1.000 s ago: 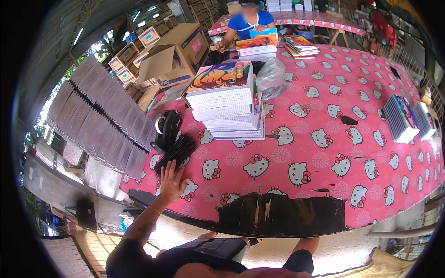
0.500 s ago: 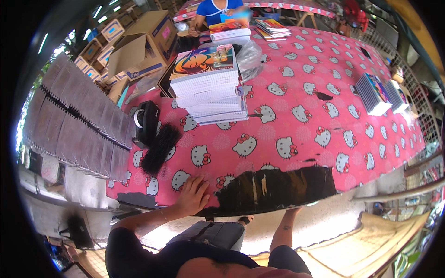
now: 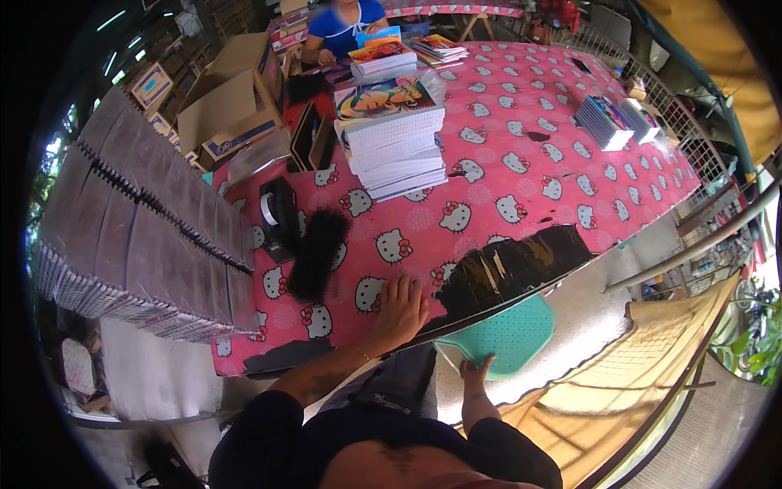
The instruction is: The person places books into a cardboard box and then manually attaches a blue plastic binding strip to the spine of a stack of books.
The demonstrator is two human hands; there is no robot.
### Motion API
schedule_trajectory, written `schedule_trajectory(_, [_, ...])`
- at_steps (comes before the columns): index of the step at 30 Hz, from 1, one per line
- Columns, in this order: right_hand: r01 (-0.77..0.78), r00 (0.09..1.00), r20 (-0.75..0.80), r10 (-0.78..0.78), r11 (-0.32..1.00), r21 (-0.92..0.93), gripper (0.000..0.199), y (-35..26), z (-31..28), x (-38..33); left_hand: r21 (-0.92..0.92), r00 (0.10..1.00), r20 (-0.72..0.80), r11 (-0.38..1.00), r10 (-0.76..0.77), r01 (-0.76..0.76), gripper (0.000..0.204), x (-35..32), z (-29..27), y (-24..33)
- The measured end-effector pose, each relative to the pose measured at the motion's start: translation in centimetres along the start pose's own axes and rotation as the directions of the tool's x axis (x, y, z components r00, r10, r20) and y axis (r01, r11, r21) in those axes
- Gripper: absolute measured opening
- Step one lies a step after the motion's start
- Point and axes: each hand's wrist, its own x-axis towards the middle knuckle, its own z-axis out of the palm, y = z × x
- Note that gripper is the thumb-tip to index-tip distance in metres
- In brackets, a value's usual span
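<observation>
Two hands, two jobs: right hand (image 3: 475,371) looks clamped on the near rim of a green stool (image 3: 507,332), below the table edge; left hand (image 3: 399,310) lies open, palm down, on the pink table (image 3: 481,234). I'd keep that rim grip snug and the stool clear of the torn black patch (image 3: 521,265) above, tbh.

left hand (image 3: 399,310) lies palm down, fingers loosely extended, while the right hand (image 3: 476,369) hangs lower, its grip closed.

The pink-covered table (image 3: 419,218) bears books (image 3: 395,147), a tape dispenser (image 3: 285,216), a black bundle (image 3: 319,254).
</observation>
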Motion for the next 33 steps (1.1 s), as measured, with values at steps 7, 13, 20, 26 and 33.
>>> schedule_trajectory(7, [-0.257, 0.966, -0.047, 0.253, 0.943, -0.213, 0.092, 6.3, -7.1, -8.5, -0.038, 0.997, -0.062, 0.998, -0.050, 0.048, 0.044, -1.0, 0.8, -0.5])
schedule_trajectory(13, [0.211, 0.827, 0.223, -0.515, -0.083, -0.974, 0.047, -4.3, -5.0, -9.0, -0.005, 0.997, -0.062, 0.999, -0.048, 0.048, 0.044, -1.4, 0.6, 0.2])
schedule_trajectory(20, [-0.082, 0.866, -0.028, -0.499, -0.087, -0.993, 0.124, -12.6, -2.4, -5.1, 0.033, 1.000, -0.015, 0.999, -0.010, 0.010, 0.047, -0.2, 0.1, 0.8])
schedule_trajectory(26, [-0.208, 0.975, -0.149, -0.164, -0.446, -0.870, 0.138, -11.6, -4.7, -0.8, 0.019, 0.995, 0.055, 0.997, -0.082, 0.081, 0.048, 0.6, 0.2, 0.9])
schedule_trajectory(33, [0.346, 0.876, 0.465, -0.131, -0.501, -0.793, 0.076, -11.4, 5.4, 1.7, 0.036, 0.979, 0.119, 0.987, -0.163, 0.159, 0.050, 0.4, 1.1, 1.4])
